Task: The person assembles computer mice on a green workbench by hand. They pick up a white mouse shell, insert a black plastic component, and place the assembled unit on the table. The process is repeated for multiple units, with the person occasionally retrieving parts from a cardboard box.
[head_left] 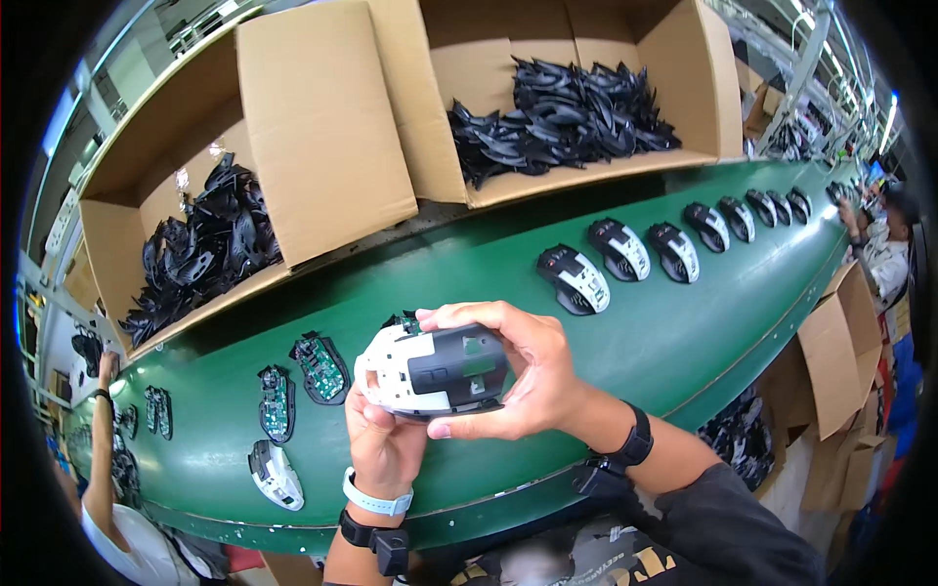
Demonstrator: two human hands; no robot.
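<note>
Between my two hands, over the green work surface, is a partly assembled computer mouse (430,371) with a white part on the left and a black part on the right. My right hand (542,371) is closed around its black end, thumb along the near edge and fingers along the far edge. My left hand (383,439) grips the near left side from below; some of its fingers are hidden under the mouse. Just left of my hands lie open mouse bases with green circuit boards (320,367) (277,403). A white and black mouse shell (276,476) rests nearer to me.
A row of black and white mice (575,280) stretches to the right along the green conveyor (645,342). Behind it stand cardboard boxes (327,127) holding piles of black plastic parts (576,117). Co-workers' arms (101,439) show at far left and far right (855,230).
</note>
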